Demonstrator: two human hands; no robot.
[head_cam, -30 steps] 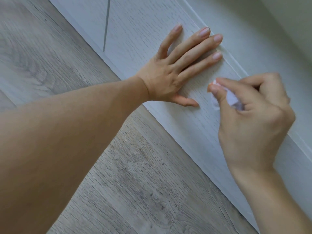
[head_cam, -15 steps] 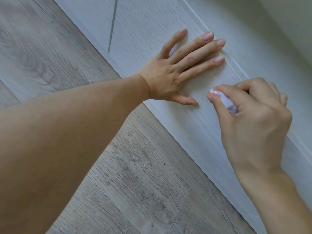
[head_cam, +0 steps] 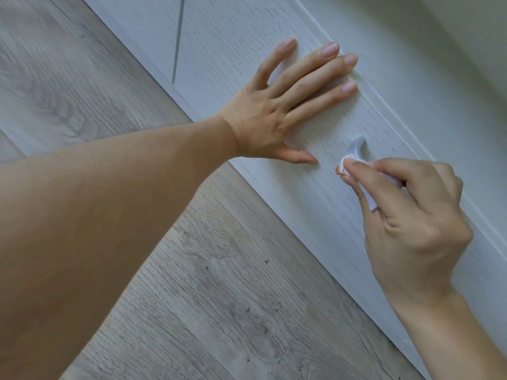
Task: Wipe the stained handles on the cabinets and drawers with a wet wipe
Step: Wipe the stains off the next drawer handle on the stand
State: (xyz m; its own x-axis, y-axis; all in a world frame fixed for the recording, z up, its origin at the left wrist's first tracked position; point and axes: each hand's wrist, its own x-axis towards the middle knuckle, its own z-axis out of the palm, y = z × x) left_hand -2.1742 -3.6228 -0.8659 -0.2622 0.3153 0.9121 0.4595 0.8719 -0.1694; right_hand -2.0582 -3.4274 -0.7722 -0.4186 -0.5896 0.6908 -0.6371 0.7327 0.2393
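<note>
Your landmark is the small grey handle (head_cam: pixel 356 145) on the white wood-grain drawer front (head_cam: pixel 225 45). No container shows here; the drawer is closed, so its contents are hidden.

Your left hand (head_cam: pixel 277 116) lies flat on the drawer front to the left of the handle, fingers straight and spread, pointing up and to the right, thumb tip just short of the handle. The forearm reaches in from the lower left.

Your right hand (head_cam: pixel 411 223) comes in from below and right of the handle, fingers curled, pinching a folded white wet wipe (head_cam: pixel 354 171) between thumb and forefinger. The wipe's leading edge touches the handle's lower end, and an orange mark shows at that edge. The wipe's long axis slants down and to the right, away from the handle, into your grip.

The handle curves upward from the wipe; its lower part is covered. Grey wood-look flooring (head_cam: pixel 219 297) lies below and left of the handle.
</note>
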